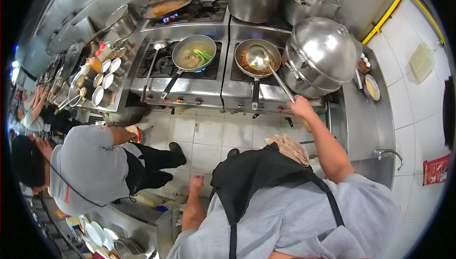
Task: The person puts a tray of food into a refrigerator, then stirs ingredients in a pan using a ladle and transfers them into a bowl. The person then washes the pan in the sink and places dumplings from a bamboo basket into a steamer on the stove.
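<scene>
My right hand (302,107) is closed round the handle end of a long metal ladle (259,57). The ladle's bowl is over a frying pan (239,50) with brown food in it, whose black handle points toward me. My left hand (196,182) hangs low beside the black apron (251,178), away from the stove, its fingers curled in with nothing visible in them. Left of the ladle's pan, a second pan (176,55) holds broth and green vegetables over a blue flame.
Large pots (254,2) stand at the back of the stove, and a lidded steamer (323,50) at its right. A wok (166,5) sits back left. Metal containers (100,97) crowd the left counter. A co-worker (92,164) stands close on the left.
</scene>
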Tool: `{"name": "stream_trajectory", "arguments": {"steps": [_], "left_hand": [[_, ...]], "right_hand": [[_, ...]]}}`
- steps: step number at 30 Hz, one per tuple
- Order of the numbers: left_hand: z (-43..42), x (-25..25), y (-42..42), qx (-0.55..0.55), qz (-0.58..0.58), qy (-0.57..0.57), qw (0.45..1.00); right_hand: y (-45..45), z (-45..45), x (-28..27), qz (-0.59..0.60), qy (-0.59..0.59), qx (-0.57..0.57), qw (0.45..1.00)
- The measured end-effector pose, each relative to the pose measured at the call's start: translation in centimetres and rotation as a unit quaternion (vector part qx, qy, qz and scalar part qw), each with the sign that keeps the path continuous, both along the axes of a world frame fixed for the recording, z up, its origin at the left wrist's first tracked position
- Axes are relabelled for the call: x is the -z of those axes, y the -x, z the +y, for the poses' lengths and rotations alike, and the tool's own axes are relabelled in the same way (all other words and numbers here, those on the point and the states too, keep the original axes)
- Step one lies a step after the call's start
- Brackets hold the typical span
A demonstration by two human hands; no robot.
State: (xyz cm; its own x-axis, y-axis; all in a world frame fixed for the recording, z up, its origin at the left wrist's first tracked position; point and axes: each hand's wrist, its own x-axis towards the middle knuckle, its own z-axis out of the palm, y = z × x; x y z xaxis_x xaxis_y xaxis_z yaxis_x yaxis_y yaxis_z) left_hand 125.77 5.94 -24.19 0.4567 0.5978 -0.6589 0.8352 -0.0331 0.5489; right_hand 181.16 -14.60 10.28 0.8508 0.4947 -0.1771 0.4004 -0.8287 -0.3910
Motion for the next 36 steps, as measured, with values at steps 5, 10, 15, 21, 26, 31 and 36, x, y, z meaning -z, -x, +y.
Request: {"name": "stream_trajectory", "arguments": {"steps": [5, 10, 15, 21, 26, 31, 36], "left_hand": [[-7.3, 0.3, 0.9, -0.010, 0.081, 0.015, 0.997], [-15.0, -0.8, 2.8, 0.008, 0.071, 0.024, 0.997], [-19.1, -1.7, 4.1, 0.037, 0.139, 0.043, 0.989], [-20.4, -4.3, 0.9, 0.008, 0.142, 0.030, 0.989], [-19.1, -2.0, -1.9, -0.013, 0.095, 0.024, 0.995], [-18.7, 2.9, -2.6, 0.014, -0.018, -0.150, 0.988], [-19.1, 3.3, -0.7, 0.024, -0.004, -0.115, 0.993]], "right_hand": [[-2.4, -5.2, -8.8, -0.069, 0.055, -0.152, 0.985], [-1.8, -10.8, -25.3, -0.130, 0.044, -0.256, 0.957], [0.2, -17.1, -38.6, -0.261, 0.067, -0.325, 0.906], [6.4, -22.6, -49.6, -0.254, 0.120, -0.367, 0.887], [10.4, -25.0, -53.1, -0.339, 0.134, -0.405, 0.838], [13.8, -25.7, -55.0, -0.407, 0.159, -0.398, 0.807], [14.8, -26.6, -56.0, -0.405, 0.076, -0.428, 0.804]]}}
